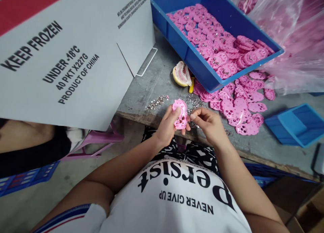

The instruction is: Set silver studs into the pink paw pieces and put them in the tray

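My left hand (166, 126) is closed around a pink plastic piece (180, 122), its thumb pressed on the face; the piece has holes near its lower end. Close by on the right, my right hand (209, 125) has thumb and forefinger pinched together beside the piece's edge. Whatever sits in that pinch is too small to make out. Small shiny metal bits (157, 102) lie scattered on the grey table (141, 91) behind and under the hands. More pink plastic pieces (240, 108) lie in a loose heap to the right of my hands.
A blue tray (182, 45) holds many pink pieces, some with metal bits. Before it sit a cut fruit (181, 74) and a yellow handle (191, 85). A small blue bin (298, 125), clear plastic bag (291, 40) and white carton (76, 57) flank the area. Another person's limb shows at left.
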`<state>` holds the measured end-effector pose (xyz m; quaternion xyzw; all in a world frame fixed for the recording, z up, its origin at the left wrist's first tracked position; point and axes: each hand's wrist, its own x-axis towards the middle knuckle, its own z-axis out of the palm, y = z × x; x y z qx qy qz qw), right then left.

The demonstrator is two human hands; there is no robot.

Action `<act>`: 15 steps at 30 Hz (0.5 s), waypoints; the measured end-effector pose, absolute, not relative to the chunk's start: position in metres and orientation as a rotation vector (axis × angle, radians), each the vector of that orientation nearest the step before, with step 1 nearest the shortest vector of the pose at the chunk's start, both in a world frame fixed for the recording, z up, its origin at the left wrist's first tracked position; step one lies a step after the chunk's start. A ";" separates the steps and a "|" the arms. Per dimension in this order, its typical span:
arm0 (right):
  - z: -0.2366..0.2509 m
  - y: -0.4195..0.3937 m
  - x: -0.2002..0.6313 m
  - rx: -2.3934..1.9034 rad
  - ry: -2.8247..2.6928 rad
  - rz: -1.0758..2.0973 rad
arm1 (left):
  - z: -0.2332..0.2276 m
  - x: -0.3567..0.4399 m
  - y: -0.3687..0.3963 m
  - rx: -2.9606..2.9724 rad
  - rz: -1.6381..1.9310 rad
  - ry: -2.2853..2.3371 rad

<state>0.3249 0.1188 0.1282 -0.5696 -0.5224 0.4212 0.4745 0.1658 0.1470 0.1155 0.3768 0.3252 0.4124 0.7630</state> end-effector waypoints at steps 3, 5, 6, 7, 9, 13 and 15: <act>0.130 0.116 0.318 -1.378 -1.440 0.830 | 0.118 0.168 0.148 0.768 0.880 0.655; 0.131 0.116 0.316 -1.380 -1.500 0.811 | 0.121 0.169 0.148 0.766 0.896 0.654; 0.131 0.116 0.315 -1.384 -1.510 0.816 | 0.122 0.170 0.148 0.764 0.899 0.653; 0.131 0.116 0.315 -1.389 -1.511 0.818 | 0.123 0.170 0.147 0.762 0.899 0.648; 0.131 0.116 0.315 -1.393 -1.500 0.818 | 0.124 0.170 0.147 0.760 0.887 0.635; 0.128 0.117 0.315 -1.405 -1.467 0.851 | 0.121 0.171 0.147 0.766 0.875 0.641; 0.127 0.117 0.316 -1.407 -1.455 0.888 | 0.118 0.171 0.147 0.778 0.877 0.648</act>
